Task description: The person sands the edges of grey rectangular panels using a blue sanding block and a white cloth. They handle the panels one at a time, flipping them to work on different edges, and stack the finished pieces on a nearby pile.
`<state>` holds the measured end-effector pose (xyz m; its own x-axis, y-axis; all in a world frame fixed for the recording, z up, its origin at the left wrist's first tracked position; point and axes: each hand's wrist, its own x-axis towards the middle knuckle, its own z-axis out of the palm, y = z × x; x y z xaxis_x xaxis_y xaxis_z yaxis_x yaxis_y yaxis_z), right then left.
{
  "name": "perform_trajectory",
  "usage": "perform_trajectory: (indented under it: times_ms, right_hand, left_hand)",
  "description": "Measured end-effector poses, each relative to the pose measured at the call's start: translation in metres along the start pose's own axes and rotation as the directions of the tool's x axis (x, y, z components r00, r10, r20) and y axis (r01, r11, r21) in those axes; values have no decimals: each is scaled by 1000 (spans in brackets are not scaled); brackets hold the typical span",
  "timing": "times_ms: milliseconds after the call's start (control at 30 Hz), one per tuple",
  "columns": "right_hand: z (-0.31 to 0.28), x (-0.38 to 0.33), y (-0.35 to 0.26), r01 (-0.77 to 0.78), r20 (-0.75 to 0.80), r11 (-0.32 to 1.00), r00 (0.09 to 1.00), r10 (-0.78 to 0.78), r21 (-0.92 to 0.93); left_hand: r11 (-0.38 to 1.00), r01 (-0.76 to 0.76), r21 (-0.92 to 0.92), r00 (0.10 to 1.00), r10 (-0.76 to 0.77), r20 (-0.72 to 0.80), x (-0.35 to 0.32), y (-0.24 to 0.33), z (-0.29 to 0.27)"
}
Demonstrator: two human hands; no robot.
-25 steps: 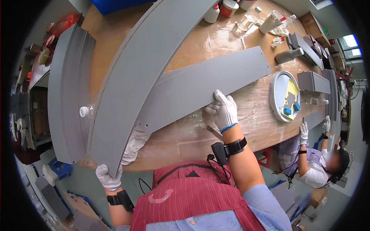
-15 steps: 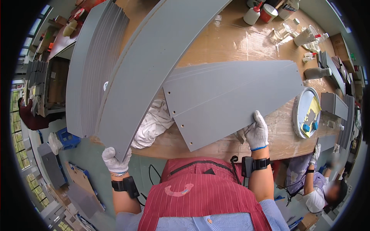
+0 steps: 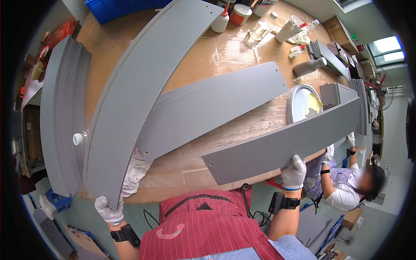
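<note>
My left hand [image 3: 109, 210], in a white glove, is closed on the near end of a long grey panel [image 3: 138, 82] that runs away from me across the table. A thin brownish line follows that panel's left edge. My right hand [image 3: 294, 172], also gloved, grips the near edge of another grey panel [image 3: 277, 143], thumb on top and fingers hidden below. Small holes show at this panel's ends. Between the two lie more grey panels [image 3: 216, 102], partly overlapped by the left one. A crumpled white cloth [image 3: 138, 175] pokes out beneath them.
A tall stack of grey panels [image 3: 58, 117] stands at left, beside a small white-capped bottle [image 3: 78, 139]. A round tub lid [image 3: 294, 102] lies partly behind the right panel. Bottles [image 3: 288, 30] and pots crowd the far side. A co-worker [image 3: 342, 182] with gloved hands is at right.
My right hand has lifted one panel off the middle ones and carried it right, over part of the lid. My left hand stays on its panel's end. The view has turned rightward.
</note>
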<state>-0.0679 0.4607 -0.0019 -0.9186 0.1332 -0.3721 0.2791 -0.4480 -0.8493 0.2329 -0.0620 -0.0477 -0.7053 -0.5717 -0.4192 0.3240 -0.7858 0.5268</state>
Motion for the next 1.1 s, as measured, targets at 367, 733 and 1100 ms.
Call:
perform_trajectory:
  times_ms: [367, 733, 1100]
  right_hand:
    - [-2, -20, 18, -94, 10, 990, 996, 93, 101]
    - [34, 9, 54, -373, 199, 905, 921, 335, 202]
    - [83, 58, 88, -412, 223, 900, 899, 377, 143]
  left_hand:
    - [906, 341, 251, 914, -382, 136, 43, -35, 80]
    - [715, 19, 698, 978, -157, 134, 77, -82, 118]
    - [-347, -307, 886, 885, 237, 400, 108, -78, 186]
